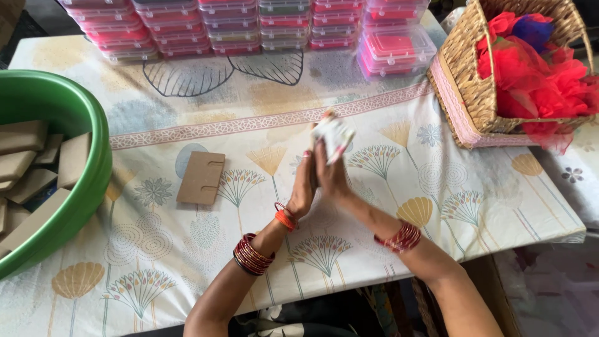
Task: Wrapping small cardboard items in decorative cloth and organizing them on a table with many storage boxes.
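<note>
Pressing both hands, left hand (304, 187) and right hand (332, 178), around one white packet (334, 134).

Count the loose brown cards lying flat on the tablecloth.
1: a notched brown card lies left of the hands. More cards sit in the green tub; some may be hidden.

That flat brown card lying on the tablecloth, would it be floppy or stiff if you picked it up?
The brown card looks like thin cardboard with cut slots, so probably fairly stiff but bendable. It lies flat, so it seems light and unlikely to roll. On the cloth-covered table it would likely slide when pushed.
</note>
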